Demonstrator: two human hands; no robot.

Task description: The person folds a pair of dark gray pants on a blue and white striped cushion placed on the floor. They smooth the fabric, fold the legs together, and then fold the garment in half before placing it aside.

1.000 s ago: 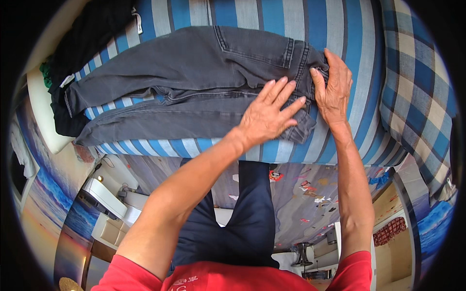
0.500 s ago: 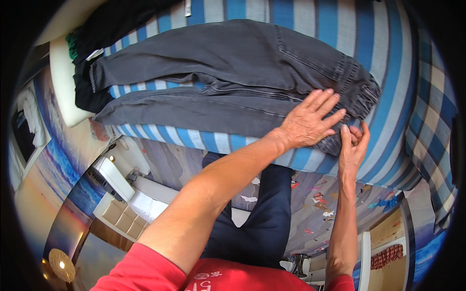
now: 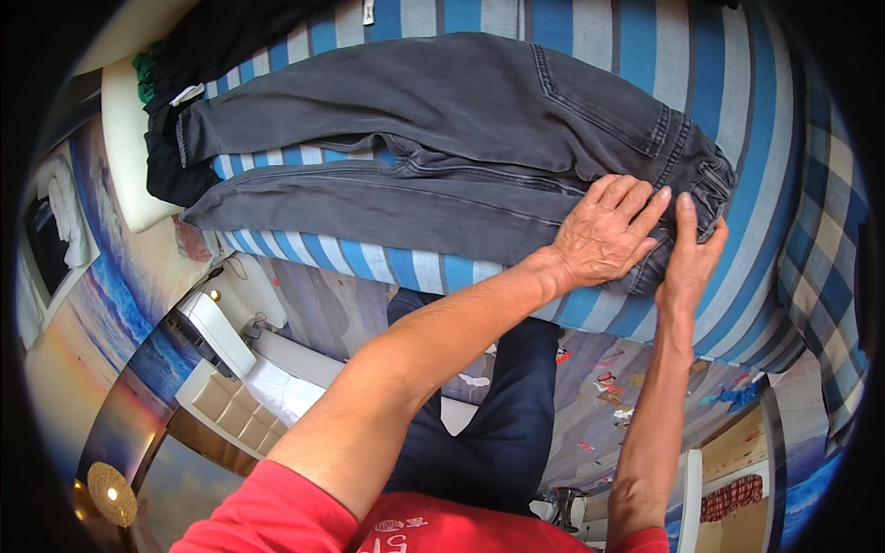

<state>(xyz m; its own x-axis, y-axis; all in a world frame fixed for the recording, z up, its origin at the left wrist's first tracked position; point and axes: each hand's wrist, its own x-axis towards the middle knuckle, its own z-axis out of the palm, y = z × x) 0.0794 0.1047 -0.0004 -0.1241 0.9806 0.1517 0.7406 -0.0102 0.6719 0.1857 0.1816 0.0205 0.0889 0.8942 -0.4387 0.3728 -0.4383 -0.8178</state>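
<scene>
Left hand (image 3: 604, 235) flat, fingers spread, pressing waist of dark grey jeans (image 3: 433, 147) | right hand (image 3: 690, 253) open, fingertips at waistband, gripping nothing | jeans lie on striped bed (image 3: 590, 28), legs toward 9 o'clock | advice: keep palm firm, smooth wrinkles outward.

Dark grey jeans (image 3: 442, 138); blue-white striped bedcover (image 3: 645, 55).

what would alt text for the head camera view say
Both bare hands, left hand and right hand, press flat on the waist end of dark grey jeans spread across a blue and white striped bed cover, with black clothing beyond the leg ends.
</scene>
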